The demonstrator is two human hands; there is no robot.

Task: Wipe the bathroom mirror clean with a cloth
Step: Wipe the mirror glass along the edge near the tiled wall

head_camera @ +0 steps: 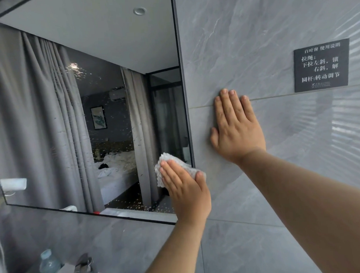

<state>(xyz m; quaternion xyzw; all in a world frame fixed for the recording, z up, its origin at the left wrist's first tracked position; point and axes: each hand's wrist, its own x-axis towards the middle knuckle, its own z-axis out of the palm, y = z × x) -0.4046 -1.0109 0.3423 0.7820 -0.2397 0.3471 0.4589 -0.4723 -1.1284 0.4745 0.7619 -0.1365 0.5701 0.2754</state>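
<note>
Left hand [185, 189] presses a white cloth [172, 167] flat-fingered on the mirror's [72, 119] lower right corner; right hand [236, 130], fingers straight and together, rests on the wall [253, 42] beside the mirror.

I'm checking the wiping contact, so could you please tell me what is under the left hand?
A white cloth, pressed by the left hand against the mirror near its lower right corner. The cloth's edges show; its middle and the glass beneath are covered.
</note>
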